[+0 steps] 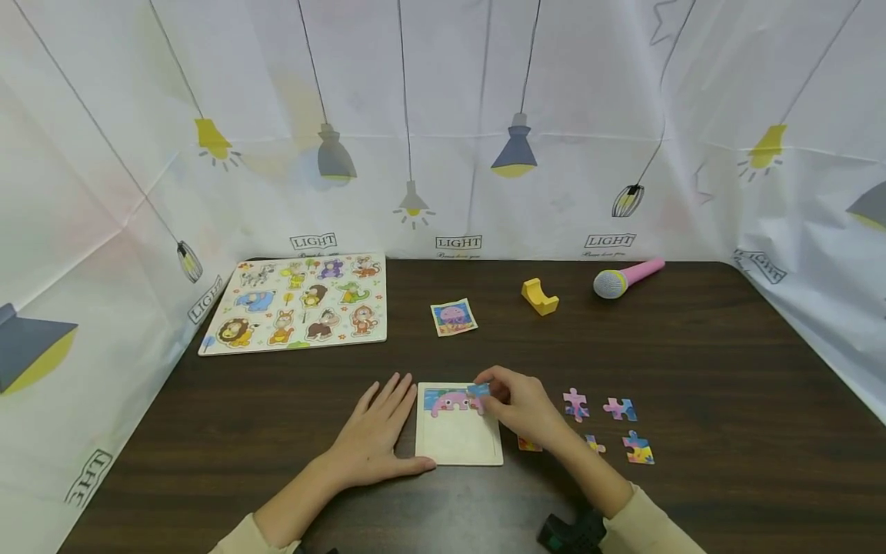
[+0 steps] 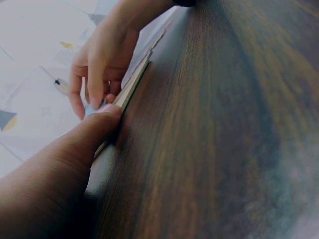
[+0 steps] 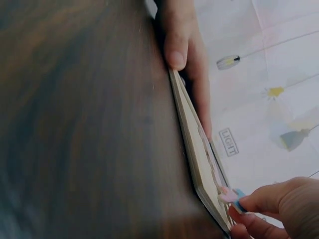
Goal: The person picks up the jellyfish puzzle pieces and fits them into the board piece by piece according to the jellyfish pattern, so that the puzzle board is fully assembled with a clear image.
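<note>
A small square wooden puzzle tray (image 1: 457,442) lies on the table, with pink and blue jigsaw pieces (image 1: 450,401) along its upper part. My left hand (image 1: 376,442) lies flat at the tray's left side, fingers spread and thumb at the lower left corner. In the left wrist view that thumb (image 2: 102,119) rests on the tray's edge. At the upper right corner, my right hand (image 1: 521,406) pinches a blue and pink puzzle piece (image 1: 477,390) between thumb and fingers. The right wrist view shows this piece (image 3: 238,199) tilted over the tray's rim.
Loose puzzle pieces (image 1: 619,408) lie right of the tray, some partly hidden under the right forearm. Behind are a small octopus picture card (image 1: 454,317), a yellow arched block (image 1: 540,297), a pink toy microphone (image 1: 628,278) and an animal puzzle board (image 1: 304,304).
</note>
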`<state>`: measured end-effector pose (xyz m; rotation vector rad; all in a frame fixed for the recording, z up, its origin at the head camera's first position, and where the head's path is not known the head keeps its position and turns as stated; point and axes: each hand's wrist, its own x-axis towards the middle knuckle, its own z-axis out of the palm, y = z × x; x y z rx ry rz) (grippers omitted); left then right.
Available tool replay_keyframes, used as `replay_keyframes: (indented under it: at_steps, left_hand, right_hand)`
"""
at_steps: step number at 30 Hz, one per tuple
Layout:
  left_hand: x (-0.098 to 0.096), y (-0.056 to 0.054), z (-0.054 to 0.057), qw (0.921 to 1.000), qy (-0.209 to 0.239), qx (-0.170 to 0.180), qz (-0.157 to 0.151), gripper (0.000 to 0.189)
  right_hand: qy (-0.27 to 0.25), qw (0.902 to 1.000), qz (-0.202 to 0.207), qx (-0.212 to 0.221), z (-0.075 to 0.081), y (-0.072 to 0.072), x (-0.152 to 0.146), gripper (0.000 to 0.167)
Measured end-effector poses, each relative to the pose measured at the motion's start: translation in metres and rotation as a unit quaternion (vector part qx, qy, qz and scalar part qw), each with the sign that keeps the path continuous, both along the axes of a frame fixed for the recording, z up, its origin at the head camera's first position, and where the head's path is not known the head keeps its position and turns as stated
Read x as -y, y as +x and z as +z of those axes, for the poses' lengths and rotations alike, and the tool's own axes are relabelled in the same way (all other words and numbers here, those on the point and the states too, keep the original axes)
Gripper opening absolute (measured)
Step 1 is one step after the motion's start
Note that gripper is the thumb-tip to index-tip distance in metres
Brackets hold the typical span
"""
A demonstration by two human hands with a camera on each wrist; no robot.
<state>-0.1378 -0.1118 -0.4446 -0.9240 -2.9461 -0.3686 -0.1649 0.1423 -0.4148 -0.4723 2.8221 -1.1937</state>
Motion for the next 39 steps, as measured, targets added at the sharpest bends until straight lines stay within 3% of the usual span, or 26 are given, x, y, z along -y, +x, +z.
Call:
replay_keyframes:
  at_steps: [13, 22, 39]
  left_hand:
    - [0.001, -0.001, -0.003, 0.9999, 0.006, -0.009, -0.001, 0.107]
    - [0.001, -0.001, -0.003, 0.9999, 0.002, -0.014, -0.001, 0.107]
    - [0.0, -0.001, -0.001, 0.9999, -0.001, -0.013, -0.005, 0.107]
  right_hand:
    - [0.057, 0.9976, -0.018, -0.035, -0.005, 0.0, 0.007, 0.022]
    - [0.086, 0.9919, -0.035, -0.087, -0.01, 0.002, 0.01, 0.024]
    - [0.119, 0.9844, -0.047, -0.121, -0.014, 0.005, 0.012, 0.026]
